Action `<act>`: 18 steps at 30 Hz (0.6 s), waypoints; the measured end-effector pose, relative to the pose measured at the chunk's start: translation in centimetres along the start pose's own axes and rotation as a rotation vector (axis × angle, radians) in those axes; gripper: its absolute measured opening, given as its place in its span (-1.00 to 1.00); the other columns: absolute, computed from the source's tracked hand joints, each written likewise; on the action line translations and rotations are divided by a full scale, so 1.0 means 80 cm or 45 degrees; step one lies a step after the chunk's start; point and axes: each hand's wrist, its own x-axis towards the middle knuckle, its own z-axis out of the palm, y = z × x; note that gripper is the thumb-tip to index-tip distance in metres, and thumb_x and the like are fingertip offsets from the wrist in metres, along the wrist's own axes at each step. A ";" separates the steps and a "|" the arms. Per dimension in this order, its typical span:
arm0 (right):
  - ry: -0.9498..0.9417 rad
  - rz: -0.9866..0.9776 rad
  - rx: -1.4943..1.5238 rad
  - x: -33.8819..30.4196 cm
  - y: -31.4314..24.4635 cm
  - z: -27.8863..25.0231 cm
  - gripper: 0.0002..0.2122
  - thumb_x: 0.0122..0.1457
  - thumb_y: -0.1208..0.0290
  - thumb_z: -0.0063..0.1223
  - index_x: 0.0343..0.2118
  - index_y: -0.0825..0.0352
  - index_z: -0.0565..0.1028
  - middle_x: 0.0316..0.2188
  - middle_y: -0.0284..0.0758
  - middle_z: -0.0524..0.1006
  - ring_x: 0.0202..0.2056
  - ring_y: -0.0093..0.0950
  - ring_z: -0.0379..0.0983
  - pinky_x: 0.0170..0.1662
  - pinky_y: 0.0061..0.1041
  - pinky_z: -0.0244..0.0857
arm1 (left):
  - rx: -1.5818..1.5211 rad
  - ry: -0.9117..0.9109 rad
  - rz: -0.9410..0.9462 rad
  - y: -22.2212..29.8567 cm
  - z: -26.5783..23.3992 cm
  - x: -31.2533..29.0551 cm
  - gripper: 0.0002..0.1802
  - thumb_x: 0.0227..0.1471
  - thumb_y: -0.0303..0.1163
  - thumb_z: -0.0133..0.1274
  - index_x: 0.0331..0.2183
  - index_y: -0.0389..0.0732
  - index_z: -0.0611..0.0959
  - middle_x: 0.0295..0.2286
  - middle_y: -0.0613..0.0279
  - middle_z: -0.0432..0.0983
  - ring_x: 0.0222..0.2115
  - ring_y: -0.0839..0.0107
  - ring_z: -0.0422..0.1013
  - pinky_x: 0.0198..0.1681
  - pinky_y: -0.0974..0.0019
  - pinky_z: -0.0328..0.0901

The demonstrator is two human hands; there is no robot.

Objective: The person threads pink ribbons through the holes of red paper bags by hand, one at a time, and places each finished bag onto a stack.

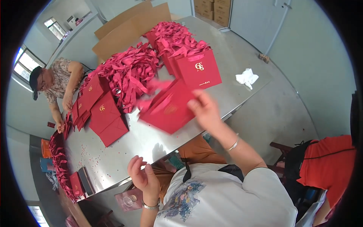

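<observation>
My right hand [206, 111] pinches the edge of a red paper gift bag [174, 113], held tilted above the metal table [151, 138]. Motion blurs the bag and its pink ribbon handles. Low near the table's front edge, my left hand [141, 176] is raised with fingers loosely bent and apart, holding nothing. Just beyond the held bag stands a row of red gift bags [200, 72] topped with a heap of ribbons. More flat red bags [107, 119] lie overlapping to the left, beside a big pile of pink ribbon [130, 72].
Crumpled white tissue [247, 78] lies at the table's right. A co-worker [56, 81] handles red bags at the left end. Another person in red [327, 162] is at the right. Cardboard [128, 30] stands behind the ribbons; a dark box [87, 181] lies near the front left edge.
</observation>
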 end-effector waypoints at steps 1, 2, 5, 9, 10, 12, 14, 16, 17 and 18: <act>0.145 -0.013 0.031 0.017 0.018 -0.022 -0.77 0.22 0.50 0.05 -0.08 0.41 0.43 -0.28 -0.35 0.54 -0.26 -0.60 0.41 -0.16 -0.55 0.35 | -0.001 -0.006 0.003 -0.004 0.002 -0.004 -0.69 0.10 -0.63 0.00 -0.08 -0.31 0.48 -0.03 0.02 0.34 -0.16 0.32 0.39 -0.12 0.35 0.35; 0.287 -0.026 0.060 0.035 0.034 -0.044 -0.76 0.22 0.50 0.05 -0.06 0.42 0.43 -0.26 -0.37 0.54 -0.23 -0.62 0.40 -0.14 -0.56 0.35 | 0.083 -0.064 0.029 -0.011 0.003 -0.008 -0.71 0.08 -0.64 0.02 -0.11 -0.32 0.50 -0.06 0.01 0.37 -0.14 0.28 0.40 -0.12 0.34 0.35; 0.280 0.033 -0.202 0.083 0.054 -0.104 -0.62 0.15 0.42 0.13 0.00 0.45 0.40 -0.15 -0.17 0.52 -0.09 -0.38 0.43 0.01 -0.42 0.30 | 0.215 -0.133 0.011 -0.010 0.009 -0.007 -0.78 0.04 -0.66 0.06 -0.20 -0.34 0.56 -0.16 -0.02 0.46 -0.13 0.17 0.43 -0.12 0.31 0.37; 0.195 0.033 -1.060 0.084 0.099 -0.110 -0.14 -0.04 0.18 0.30 0.27 0.37 0.05 0.19 0.08 0.18 0.20 -0.01 0.15 0.20 -0.12 0.07 | 0.313 -0.241 0.057 -0.019 0.019 -0.003 -0.81 0.01 -0.68 0.07 -0.27 -0.29 0.59 -0.20 0.04 0.48 -0.27 0.25 0.44 -0.22 0.34 0.36; 0.163 0.090 -1.148 0.077 0.098 -0.103 -0.03 -0.07 0.14 0.32 0.32 0.34 -0.07 0.26 0.09 0.07 0.24 0.01 0.09 0.23 -0.08 0.01 | 0.336 -0.265 0.093 -0.021 0.020 -0.003 -0.82 -0.01 -0.68 0.10 -0.29 -0.29 0.61 -0.24 0.02 0.50 -0.24 0.15 0.47 -0.20 0.28 0.39; 0.110 0.103 -1.251 0.072 0.097 -0.096 0.04 -0.08 0.14 0.33 0.34 0.31 -0.18 0.29 0.11 -0.03 0.24 0.03 0.07 0.24 -0.05 -0.04 | 0.368 -0.252 0.097 -0.026 0.016 -0.012 -0.82 -0.03 -0.69 0.10 -0.32 -0.27 0.62 -0.26 0.03 0.50 -0.26 0.15 0.47 -0.23 0.27 0.39; -0.030 0.136 -1.382 0.079 0.092 -0.094 0.04 -0.09 0.15 0.34 0.34 0.31 -0.16 0.29 0.12 -0.02 0.24 0.02 0.08 0.25 -0.09 -0.05 | 0.346 -0.269 0.063 -0.032 0.014 -0.016 -0.82 -0.03 -0.70 0.10 -0.32 -0.29 0.61 -0.26 0.04 0.51 -0.26 0.15 0.47 -0.22 0.27 0.39; -0.061 0.150 -1.350 0.091 0.088 -0.089 0.03 -0.08 0.16 0.34 0.34 0.30 -0.15 0.28 0.11 -0.01 0.24 0.01 0.08 0.24 -0.09 -0.03 | 0.337 -0.298 0.055 -0.042 0.010 -0.021 -0.81 -0.04 -0.71 0.10 -0.32 -0.29 0.61 -0.27 0.04 0.51 -0.27 0.15 0.47 -0.22 0.27 0.39; -0.090 0.162 -1.319 0.099 0.087 -0.085 0.02 -0.08 0.17 0.34 0.34 0.30 -0.14 0.28 0.10 0.00 0.23 0.00 0.09 0.23 -0.10 -0.02 | 0.327 -0.325 0.050 -0.046 0.009 -0.022 -0.81 -0.05 -0.72 0.09 -0.33 -0.29 0.61 -0.27 0.05 0.51 -0.27 0.16 0.46 -0.22 0.26 0.39; -0.093 0.157 -1.323 0.107 0.089 -0.079 0.02 -0.08 0.17 0.34 0.34 0.30 -0.14 0.28 0.10 0.00 0.23 0.00 0.09 0.23 -0.10 -0.02 | 0.323 -0.320 0.047 -0.048 0.008 -0.022 -0.81 -0.05 -0.72 0.09 -0.33 -0.29 0.61 -0.27 0.05 0.51 -0.27 0.16 0.46 -0.22 0.26 0.39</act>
